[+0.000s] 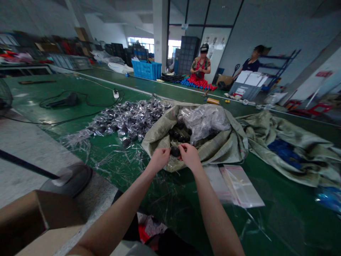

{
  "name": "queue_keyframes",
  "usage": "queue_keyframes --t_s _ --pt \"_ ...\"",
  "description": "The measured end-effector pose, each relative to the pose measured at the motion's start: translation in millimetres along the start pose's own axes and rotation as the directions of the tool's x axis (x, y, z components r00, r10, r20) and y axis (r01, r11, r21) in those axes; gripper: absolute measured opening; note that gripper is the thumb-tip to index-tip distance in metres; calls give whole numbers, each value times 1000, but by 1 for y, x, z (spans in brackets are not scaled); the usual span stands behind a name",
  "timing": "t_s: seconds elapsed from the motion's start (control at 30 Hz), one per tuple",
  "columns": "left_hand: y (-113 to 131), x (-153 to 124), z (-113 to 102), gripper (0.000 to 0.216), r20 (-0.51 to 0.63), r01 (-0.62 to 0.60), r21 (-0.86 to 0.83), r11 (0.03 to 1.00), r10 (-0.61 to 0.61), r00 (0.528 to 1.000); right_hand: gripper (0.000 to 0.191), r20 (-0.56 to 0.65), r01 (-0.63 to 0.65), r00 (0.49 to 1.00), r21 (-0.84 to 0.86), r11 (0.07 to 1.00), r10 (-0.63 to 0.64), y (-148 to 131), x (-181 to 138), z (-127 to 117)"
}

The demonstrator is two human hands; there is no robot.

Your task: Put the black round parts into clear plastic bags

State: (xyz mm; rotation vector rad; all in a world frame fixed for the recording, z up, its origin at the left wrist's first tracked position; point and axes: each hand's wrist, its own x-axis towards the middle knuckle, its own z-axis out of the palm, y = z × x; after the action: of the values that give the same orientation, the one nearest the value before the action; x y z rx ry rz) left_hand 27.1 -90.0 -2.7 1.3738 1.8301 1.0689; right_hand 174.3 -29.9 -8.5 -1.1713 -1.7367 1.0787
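Observation:
In front of the sack's opening, a small black round piece (175,152) is held between my two hands. My left hand (160,159) pinches its left side with closed fingers. From the right, the thumb and fingers of my right hand (189,155) grip it; whether thin clear film wraps it I cannot tell. Just beyond lies an open woven sack (157,137) with more black round pieces (176,135) inside and a crumpled clear plastic bag (207,119) on top. To the left, many black pieces in clear wrapping (130,117) form a heap.
Flat clear bags (242,186) lie right of my arm on the green table (173,199). Another woven sack (301,142) is farther right. Plastic scraps (112,153), a tape roll (213,101) and a blue crate (146,70) are around. Two people stand across the table.

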Motion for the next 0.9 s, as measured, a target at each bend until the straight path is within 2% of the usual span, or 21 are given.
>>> queue_keyframes --t_s 0.17,0.27,0.33,0.4,0.5,0.57,0.73,0.9 --pt "1 -2 -5 36 4 12 -18 1000 -12 1000 21 142 -104 986 158 982 81 -6 -4 -1" --pt "-3 -3 -7 37 10 5 -35 999 -4 1000 21 140 -136 984 158 978 114 -6 -6 1" --pt "-5 -4 -7 38 18 -5 -41 999 5 1000 20 109 -103 989 60 993 97 -6 -9 3" --pt "-8 -6 -8 38 22 -15 -42 999 16 1000 18 65 -8 998 -128 992 16 -9 -11 4" --pt "-11 -10 -10 36 32 -8 -24 1000 9 999 17 4 147 987 -446 883 -162 -19 -14 2" --pt "-10 -13 -13 34 49 6 2 1000 -6 999 17 -5 184 973 -580 793 -229 -27 -15 2" --pt "-9 -17 -20 31 100 36 20 999 -37 994 21 54 252 950 -718 649 -308 -45 -21 7" --pt "-14 -15 -23 31 159 45 -37 998 -38 986 24 84 292 926 -777 557 -369 -58 -24 13"
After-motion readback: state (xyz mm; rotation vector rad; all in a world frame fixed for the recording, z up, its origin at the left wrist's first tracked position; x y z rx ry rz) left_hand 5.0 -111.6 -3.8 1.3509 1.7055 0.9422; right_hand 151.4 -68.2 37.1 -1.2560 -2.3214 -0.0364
